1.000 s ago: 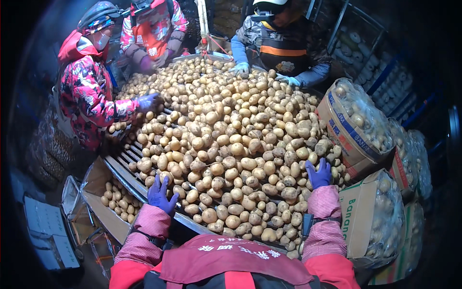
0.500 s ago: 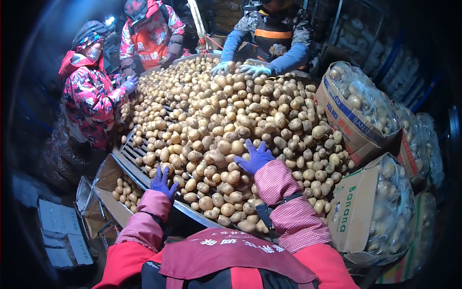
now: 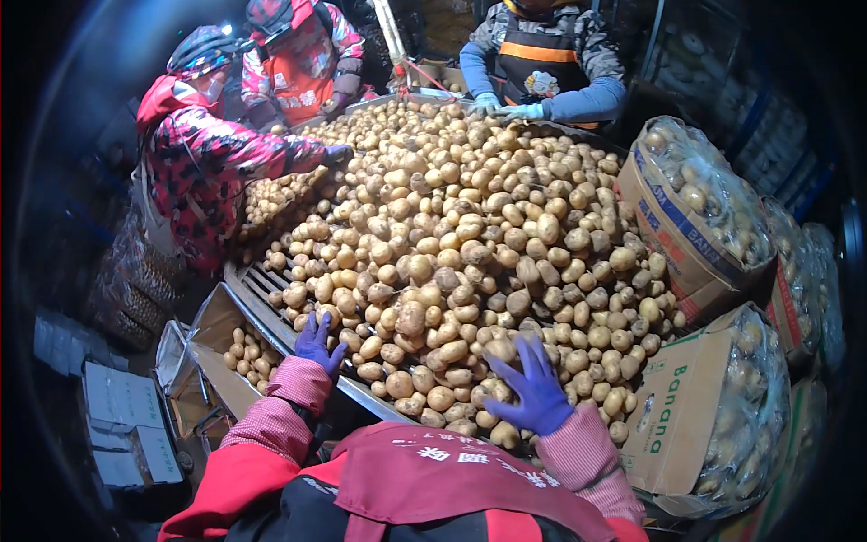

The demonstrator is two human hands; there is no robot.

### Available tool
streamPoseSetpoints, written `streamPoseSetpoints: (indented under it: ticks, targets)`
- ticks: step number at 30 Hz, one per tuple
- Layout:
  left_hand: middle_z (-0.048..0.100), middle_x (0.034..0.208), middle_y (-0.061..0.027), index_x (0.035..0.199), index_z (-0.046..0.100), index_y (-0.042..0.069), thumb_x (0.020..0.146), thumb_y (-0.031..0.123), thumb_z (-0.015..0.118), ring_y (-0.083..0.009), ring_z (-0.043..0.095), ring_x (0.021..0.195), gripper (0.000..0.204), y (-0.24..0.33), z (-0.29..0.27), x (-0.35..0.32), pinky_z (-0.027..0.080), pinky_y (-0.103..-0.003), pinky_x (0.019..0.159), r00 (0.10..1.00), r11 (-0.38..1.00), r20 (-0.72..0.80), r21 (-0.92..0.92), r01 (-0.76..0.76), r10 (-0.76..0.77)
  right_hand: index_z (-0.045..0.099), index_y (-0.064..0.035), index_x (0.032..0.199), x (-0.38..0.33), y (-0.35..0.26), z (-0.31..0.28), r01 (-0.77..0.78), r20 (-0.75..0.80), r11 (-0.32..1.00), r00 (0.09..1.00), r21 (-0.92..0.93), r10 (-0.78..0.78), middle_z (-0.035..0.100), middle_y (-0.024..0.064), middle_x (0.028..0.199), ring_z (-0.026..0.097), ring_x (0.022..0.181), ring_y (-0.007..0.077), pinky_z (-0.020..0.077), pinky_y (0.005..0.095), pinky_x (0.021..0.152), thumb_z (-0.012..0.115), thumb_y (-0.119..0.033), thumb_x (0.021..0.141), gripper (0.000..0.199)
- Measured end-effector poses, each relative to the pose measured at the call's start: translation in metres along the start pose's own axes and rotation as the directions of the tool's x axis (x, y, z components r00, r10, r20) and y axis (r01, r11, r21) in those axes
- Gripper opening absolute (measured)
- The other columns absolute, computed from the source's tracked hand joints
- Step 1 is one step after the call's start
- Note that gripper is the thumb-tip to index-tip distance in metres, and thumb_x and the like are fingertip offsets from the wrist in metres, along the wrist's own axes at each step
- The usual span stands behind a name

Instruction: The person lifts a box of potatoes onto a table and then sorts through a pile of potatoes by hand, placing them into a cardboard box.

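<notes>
1. At the near side of the slatted metal table, the person's work in hand seems to be the handling of the loose, round, pale-brown potatoes, which lie heaped across it.
2. For any next grasp, the fingers would need to curl around a potato; for a push, the open palm seems suitable.
3. The left hand, in a purple glove, is at the table's near-left edge, beside the potatoes, its fingers apart and pointing away from the body.
4. The right hand, gloved likewise, is over the near potatoes, back upward, fingers widely spread and thumb toward the left. It pinches nothing visible; how firmly it touches, one cannot tell.
5. Both forearms reach forward from the lower edge, in pink-checked sleeve covers.
</notes>
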State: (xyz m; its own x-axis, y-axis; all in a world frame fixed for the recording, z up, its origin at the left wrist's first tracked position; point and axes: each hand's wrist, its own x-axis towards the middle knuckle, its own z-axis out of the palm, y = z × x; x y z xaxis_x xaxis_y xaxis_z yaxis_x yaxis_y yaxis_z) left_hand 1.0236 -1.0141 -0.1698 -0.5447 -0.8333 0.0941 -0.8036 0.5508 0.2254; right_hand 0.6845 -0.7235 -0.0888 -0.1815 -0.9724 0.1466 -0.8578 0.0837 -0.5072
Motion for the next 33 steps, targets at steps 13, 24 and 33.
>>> streamPoseSetpoints:
  ticks: [13,24,33]
  targets:
    - [0.036,0.142,-0.0232,0.136,0.049,0.013,0.082,0.033,0.063,-0.043,0.036,0.13,0.059,0.011,-0.026,-0.004,0.024,-0.058,0.109,0.963,0.963,-0.055,-0.042,-0.266,0.263,0.06,-0.0302,0.116,-0.056,-0.028,0.063,-0.007,0.078,0.914,0.996,-0.405,0.042,0.045,0.0171,0.132,0.037,0.13,0.0399,0.0266,0.0603,0.106,0.07,-0.054,0.071,0.052]
    - [0.036,0.144,-0.0205,0.134,0.05,0.011,0.081,0.031,0.064,-0.0427,0.033,0.133,0.059,0.0,-0.017,-0.001,0.023,-0.058,0.108,0.949,0.937,-0.058,-0.149,-0.317,0.311,0.059,-0.0258,0.124,0.037,-0.061,0.088,-0.005,0.194,0.966,0.979,-0.257,0.057,0.03,0.0174,0.149,0.023,0.14,0.0415,0.018,0.0572,0.112,0.071,-0.047,0.07,0.059]
    - [0.03,0.15,-0.0206,0.135,0.051,0.015,0.082,0.033,0.065,-0.0431,0.028,0.137,0.057,-0.016,0.003,-0.003,0.025,-0.053,0.111,0.964,0.955,-0.095,-0.143,-0.259,0.247,0.062,-0.0157,0.117,0.088,-0.034,0.023,-0.003,0.089,0.997,0.996,0.076,-0.004,0.059,0.0127,0.122,0.058,0.111,0.0328,0.0476,0.0384,0.094,0.065,-0.042,0.082,0.044]
